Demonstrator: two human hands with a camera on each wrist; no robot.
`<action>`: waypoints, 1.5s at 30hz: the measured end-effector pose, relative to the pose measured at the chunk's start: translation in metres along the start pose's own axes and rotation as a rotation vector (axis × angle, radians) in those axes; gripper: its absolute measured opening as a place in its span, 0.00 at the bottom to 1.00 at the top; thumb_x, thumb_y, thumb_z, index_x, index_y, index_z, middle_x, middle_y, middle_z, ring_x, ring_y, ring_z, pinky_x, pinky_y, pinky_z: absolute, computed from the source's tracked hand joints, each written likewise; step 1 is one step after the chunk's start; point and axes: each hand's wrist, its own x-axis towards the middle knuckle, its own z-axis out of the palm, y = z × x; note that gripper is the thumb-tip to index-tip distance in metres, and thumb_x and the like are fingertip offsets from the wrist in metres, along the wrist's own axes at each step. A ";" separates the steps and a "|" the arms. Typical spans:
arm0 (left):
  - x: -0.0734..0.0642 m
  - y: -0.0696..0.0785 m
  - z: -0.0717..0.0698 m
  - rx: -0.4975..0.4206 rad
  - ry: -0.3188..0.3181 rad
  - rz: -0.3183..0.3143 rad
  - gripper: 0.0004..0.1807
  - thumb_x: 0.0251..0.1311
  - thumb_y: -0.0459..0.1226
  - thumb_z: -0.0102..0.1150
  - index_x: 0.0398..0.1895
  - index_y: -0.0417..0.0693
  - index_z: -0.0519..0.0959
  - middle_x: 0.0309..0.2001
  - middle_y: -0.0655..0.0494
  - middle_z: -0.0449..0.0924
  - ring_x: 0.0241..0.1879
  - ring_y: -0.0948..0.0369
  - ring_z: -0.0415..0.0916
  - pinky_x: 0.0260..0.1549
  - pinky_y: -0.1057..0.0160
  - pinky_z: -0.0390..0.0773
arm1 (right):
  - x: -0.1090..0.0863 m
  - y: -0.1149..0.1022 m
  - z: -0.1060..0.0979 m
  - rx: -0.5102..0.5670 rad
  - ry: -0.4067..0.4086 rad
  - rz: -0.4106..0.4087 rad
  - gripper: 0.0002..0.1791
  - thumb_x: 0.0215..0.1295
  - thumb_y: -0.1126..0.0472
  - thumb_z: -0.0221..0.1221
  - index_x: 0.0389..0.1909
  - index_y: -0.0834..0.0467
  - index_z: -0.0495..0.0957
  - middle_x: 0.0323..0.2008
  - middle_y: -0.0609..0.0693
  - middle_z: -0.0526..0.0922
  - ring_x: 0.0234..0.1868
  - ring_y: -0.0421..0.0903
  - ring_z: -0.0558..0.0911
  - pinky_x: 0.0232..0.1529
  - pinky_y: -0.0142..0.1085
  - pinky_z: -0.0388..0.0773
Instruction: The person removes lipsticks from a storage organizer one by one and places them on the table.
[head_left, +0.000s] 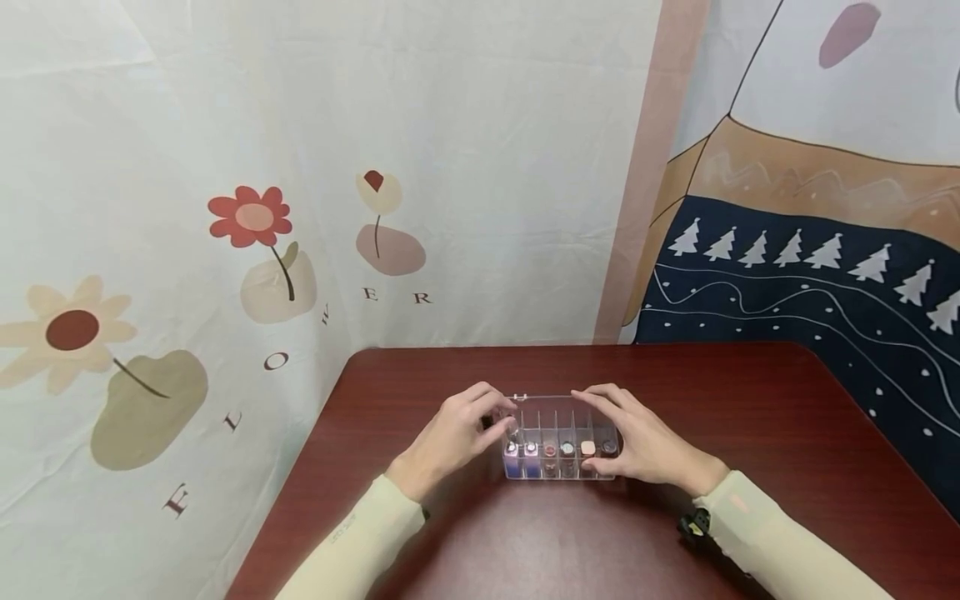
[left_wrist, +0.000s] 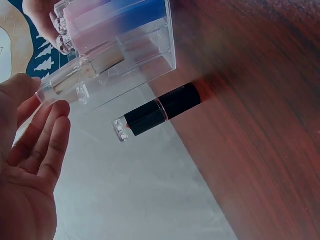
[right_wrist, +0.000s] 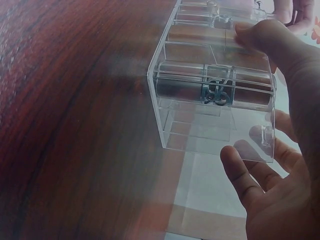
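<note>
A clear divided organizer [head_left: 551, 397] stands on the table, with several lipstick tubes upright in its front row. My left hand [head_left: 457, 429] pinches the top of a clear lipstick tube [left_wrist: 69, 85] between thumb and fingers. That tube's lower part lies within the back left compartment in the left wrist view. My right hand [head_left: 643, 442] grips the organizer's right end, thumb at the front and fingers at the back. Next to that thumb, a dark tube with a clear casing [right_wrist: 180, 90] sits in the end compartment.
A black lipstick tube [left_wrist: 175, 104] with a clear end stands on the table just beyond the organizer's left end, mostly hidden by the left hand in the head view. The reddish-brown table [head_left: 540, 533] meets printed curtains [head_left: 487, 167] at its back and sides.
</note>
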 end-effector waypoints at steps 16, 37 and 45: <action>0.002 0.003 -0.012 0.025 0.065 -0.018 0.11 0.67 0.26 0.80 0.49 0.43 0.91 0.47 0.54 0.90 0.40 0.59 0.92 0.43 0.74 0.88 | -0.002 0.002 0.002 -0.001 0.004 0.001 0.61 0.54 0.46 0.91 0.88 0.43 0.72 0.77 0.45 0.78 0.75 0.47 0.79 0.70 0.55 0.88; -0.008 -0.003 -0.032 0.067 0.187 -0.058 0.14 0.65 0.25 0.80 0.50 0.43 0.92 0.48 0.54 0.90 0.45 0.59 0.90 0.46 0.64 0.91 | -0.001 0.001 0.000 -0.001 0.011 -0.011 0.61 0.53 0.46 0.91 0.88 0.43 0.72 0.77 0.45 0.78 0.75 0.47 0.80 0.70 0.55 0.88; -0.017 -0.008 -0.041 0.077 0.191 -0.095 0.13 0.65 0.23 0.79 0.50 0.42 0.92 0.47 0.54 0.89 0.41 0.60 0.91 0.41 0.68 0.88 | 0.000 0.001 0.000 0.002 0.003 -0.002 0.61 0.53 0.46 0.91 0.88 0.43 0.72 0.77 0.45 0.78 0.75 0.46 0.80 0.70 0.55 0.88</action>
